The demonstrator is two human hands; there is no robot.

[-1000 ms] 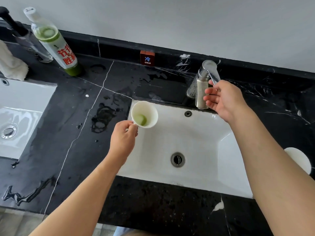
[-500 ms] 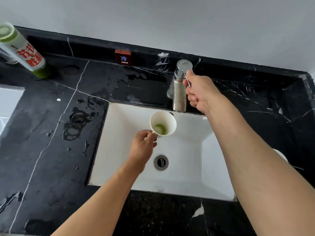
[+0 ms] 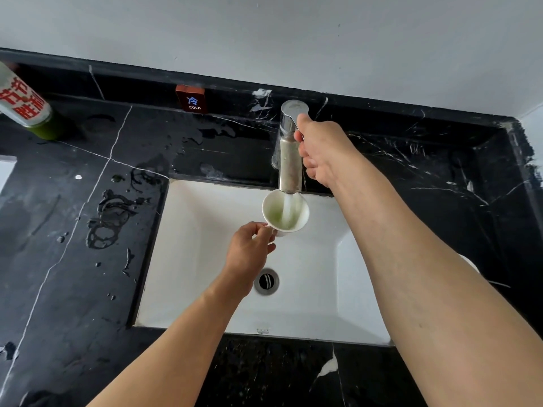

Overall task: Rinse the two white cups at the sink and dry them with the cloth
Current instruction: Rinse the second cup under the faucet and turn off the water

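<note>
My left hand (image 3: 249, 254) pinches the handle of a white cup (image 3: 299, 214) and holds it upright under the chrome faucet (image 3: 290, 160). Water streams from the spout into the cup, which has green residue inside. My right hand (image 3: 323, 151) grips the faucet's lever at the top. The cup hangs over the white sink (image 3: 199, 259), above and a little right of the drain (image 3: 266, 281). A sliver of a second white cup (image 3: 470, 264) shows on the counter behind my right forearm. No cloth is in view.
The black marble counter (image 3: 73, 274) has puddles and drops left of the sink. A green-capped bottle with red lettering (image 3: 25, 105) lies at the far left. A small red "COLD" sign (image 3: 191, 99) stands at the backsplash. Another basin's edge (image 3: 4, 171) shows at the left.
My left hand moved the cup right and back until it sat under the spout. My right hand closed on the faucet lever, and water now runs into the cup.
</note>
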